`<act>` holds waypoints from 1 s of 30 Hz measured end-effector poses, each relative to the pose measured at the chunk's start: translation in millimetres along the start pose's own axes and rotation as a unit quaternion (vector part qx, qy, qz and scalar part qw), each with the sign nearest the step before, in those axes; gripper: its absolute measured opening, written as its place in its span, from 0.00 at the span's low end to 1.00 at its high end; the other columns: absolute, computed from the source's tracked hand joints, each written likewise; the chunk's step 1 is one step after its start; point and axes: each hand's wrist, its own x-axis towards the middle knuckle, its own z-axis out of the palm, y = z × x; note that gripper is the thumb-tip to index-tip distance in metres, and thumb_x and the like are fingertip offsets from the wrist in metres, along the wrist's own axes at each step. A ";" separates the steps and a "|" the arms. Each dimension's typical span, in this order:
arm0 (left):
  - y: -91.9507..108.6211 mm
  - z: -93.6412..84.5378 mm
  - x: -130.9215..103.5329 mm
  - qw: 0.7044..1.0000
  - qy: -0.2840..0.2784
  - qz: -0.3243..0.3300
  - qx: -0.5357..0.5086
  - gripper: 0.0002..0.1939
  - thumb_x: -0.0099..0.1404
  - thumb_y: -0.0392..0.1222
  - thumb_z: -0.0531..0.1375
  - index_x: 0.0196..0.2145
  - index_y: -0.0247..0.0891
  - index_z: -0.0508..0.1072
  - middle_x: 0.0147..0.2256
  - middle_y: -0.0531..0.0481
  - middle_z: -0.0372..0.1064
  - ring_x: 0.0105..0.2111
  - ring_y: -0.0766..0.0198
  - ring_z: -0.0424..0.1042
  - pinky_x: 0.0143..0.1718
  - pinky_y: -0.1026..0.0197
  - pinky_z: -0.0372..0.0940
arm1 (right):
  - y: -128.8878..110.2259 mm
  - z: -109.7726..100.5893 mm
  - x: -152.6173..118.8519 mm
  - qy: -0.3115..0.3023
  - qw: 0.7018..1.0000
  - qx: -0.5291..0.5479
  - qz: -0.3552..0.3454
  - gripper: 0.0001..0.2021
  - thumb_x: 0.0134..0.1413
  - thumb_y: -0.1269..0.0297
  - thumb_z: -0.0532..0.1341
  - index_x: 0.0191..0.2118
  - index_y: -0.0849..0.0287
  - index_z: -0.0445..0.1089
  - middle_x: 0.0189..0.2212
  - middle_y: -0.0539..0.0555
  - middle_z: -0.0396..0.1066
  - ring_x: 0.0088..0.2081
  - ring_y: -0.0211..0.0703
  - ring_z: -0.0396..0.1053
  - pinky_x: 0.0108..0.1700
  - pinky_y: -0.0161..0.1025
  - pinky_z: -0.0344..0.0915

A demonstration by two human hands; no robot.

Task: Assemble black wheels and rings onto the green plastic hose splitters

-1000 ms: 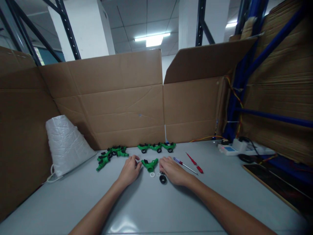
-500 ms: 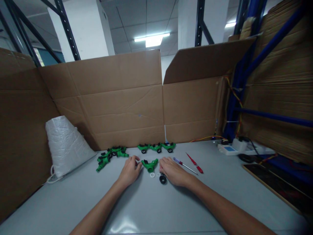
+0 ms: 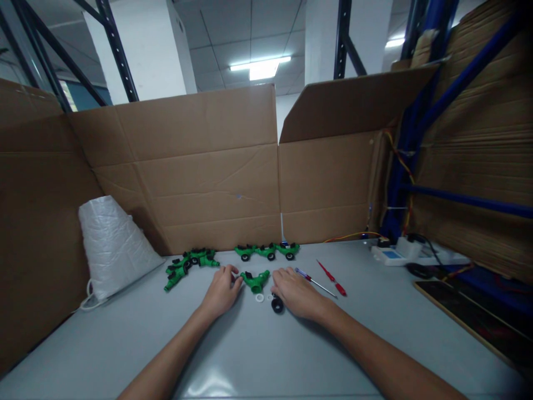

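A green toy part (image 3: pixel 256 282) lies on the grey table between my hands. My left hand (image 3: pixel 222 289) rests just left of it, fingers curled and slightly apart, with nothing visible in them. Just right of the part, my right hand (image 3: pixel 292 290) lies low over the table with its fingers bent down; their tips are partly hidden. A black wheel (image 3: pixel 277 304) sits beside the right fingers. Near it is a white ring (image 3: pixel 260 298), and a smaller pale ring shows by the wheel. Whether the right fingertips pinch anything is too small to tell.
Green toy cars (image 3: pixel 266 252) line the back, with more green pieces (image 3: pixel 192 263) at left. Right of my hand lie a clear-handled screwdriver (image 3: pixel 315 282) and a red one (image 3: pixel 332 278). A white bag (image 3: pixel 114 253), power strip (image 3: pixel 420 254) and dark panel (image 3: pixel 470 316) stand farther out.
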 end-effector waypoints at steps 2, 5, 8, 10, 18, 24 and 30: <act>-1.2 0.9 0.4 1.000 0.000 0.000 0.002 0.13 0.73 0.48 0.55 0.48 0.38 0.70 0.40 0.43 0.72 0.45 0.50 0.71 0.50 0.51 0.64 | 1.4 -0.6 0.5 -0.004 1.000 -0.013 0.008 0.11 0.73 0.63 0.55 0.51 0.62 0.72 0.53 0.64 0.74 0.53 0.59 0.68 0.54 0.45 0.60; -1.9 1.2 0.2 1.000 0.001 0.005 0.003 0.12 0.73 0.49 0.55 0.47 0.39 0.70 0.40 0.43 0.72 0.46 0.50 0.71 0.51 0.51 0.64 | 3.8 -0.4 1.3 -0.012 0.999 -0.030 0.024 0.13 0.74 0.62 0.54 0.52 0.63 0.72 0.52 0.66 0.76 0.54 0.60 0.69 0.53 0.46 0.61; -0.6 0.2 -0.8 1.000 0.003 0.007 0.001 0.13 0.73 0.49 0.55 0.47 0.39 0.70 0.41 0.42 0.72 0.45 0.50 0.71 0.51 0.51 0.64 | 4.9 -0.2 1.8 -0.022 0.999 -0.032 0.031 0.15 0.75 0.60 0.53 0.51 0.63 0.73 0.49 0.66 0.78 0.53 0.60 0.70 0.53 0.47 0.61; 1.0 -0.8 -1.3 1.000 0.002 0.005 -0.001 0.13 0.73 0.49 0.55 0.48 0.38 0.70 0.42 0.42 0.71 0.45 0.50 0.71 0.52 0.50 0.64 | 5.0 0.0 2.0 -0.024 0.999 -0.034 0.029 0.16 0.75 0.59 0.53 0.50 0.62 0.74 0.48 0.66 0.78 0.53 0.60 0.71 0.54 0.46 0.61; 2.8 -2.0 -0.6 1.000 -0.010 0.007 -0.003 0.13 0.73 0.49 0.55 0.48 0.38 0.70 0.42 0.42 0.71 0.46 0.49 0.71 0.51 0.49 0.64 | 4.1 -2.2 4.0 -0.040 0.998 -0.026 0.035 0.19 0.76 0.58 0.49 0.48 0.61 0.76 0.45 0.65 0.80 0.48 0.56 0.77 0.48 0.43 0.64; -0.1 -1.7 0.3 1.000 -0.009 0.025 -0.009 0.12 0.74 0.48 0.54 0.48 0.39 0.69 0.41 0.43 0.71 0.46 0.50 0.70 0.50 0.49 0.64 | 6.4 -3.4 5.1 -0.045 0.999 -0.021 0.019 0.18 0.75 0.61 0.50 0.46 0.60 0.76 0.44 0.65 0.81 0.47 0.55 0.78 0.47 0.42 0.64; 1.3 -2.6 1.8 0.999 -0.002 0.035 -0.036 0.13 0.75 0.49 0.53 0.49 0.39 0.69 0.40 0.45 0.70 0.43 0.53 0.71 0.50 0.50 0.65 | 7.4 -2.2 5.6 -0.049 0.998 -0.018 0.019 0.16 0.75 0.63 0.51 0.45 0.61 0.76 0.44 0.66 0.81 0.46 0.56 0.79 0.44 0.42 0.65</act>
